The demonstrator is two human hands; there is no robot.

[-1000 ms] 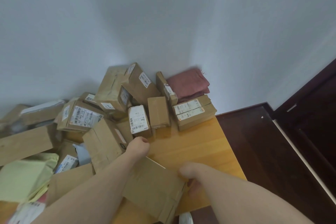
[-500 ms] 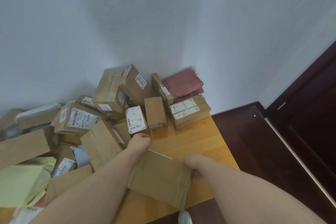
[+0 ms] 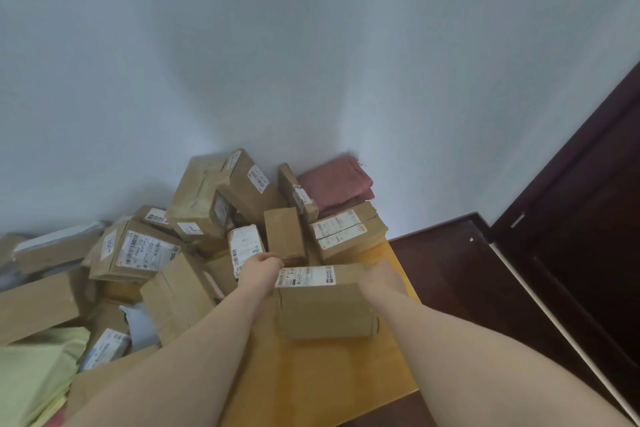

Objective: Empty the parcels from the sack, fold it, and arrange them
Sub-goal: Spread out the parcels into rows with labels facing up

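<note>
Forearms: both reach forward from the lower edge over the tabletop point(image 3: 311, 378), a yellow wooden surface.
Held box: a brown cardboard parcel point(image 3: 323, 308) sits between the two hands, its long side across the view, its near face toward the camera and a white shipping label point(image 3: 306, 276) on its upper face; whether its underside touches the tabletop cannot be told.
Left hand: the left hand point(image 3: 260, 270) grips the held box's upper left corner, fingers curled over the far edge and mostly hidden behind the knuckles.
Right hand: the right hand point(image 3: 382, 276) clasps the held box's upper right corner; its fingers wrap out of sight round the far side, so how widely they spread cannot be told.
Left of the held box: a plain brown carton point(image 3: 176, 298) lies tilted just beside the left forearm; further left lie a pale green soft package point(image 3: 34, 374) and a long flat box point(image 3: 34, 305).
Just beyond the held box: a small parcel with a white barcode label point(image 3: 244, 248) stands right behind the left hand, and a plain upright box point(image 3: 284, 236) stands beside it.
Beyond and right of the held box: a box with two long white labels point(image 3: 346, 230) rests at the tabletop's far edge.
Beyond and left of the held box: a large labelled box point(image 3: 138, 251) and a heap of cartons point(image 3: 214, 194) lean against the wall point(image 3: 311, 45).
Farthest from the held box: a folded dusty-pink sack point(image 3: 336, 180) lies in the corner against the wall.
Right of the held box: dark wooden floor point(image 3: 460, 270) and a dark door point(image 3: 588, 218).
</note>
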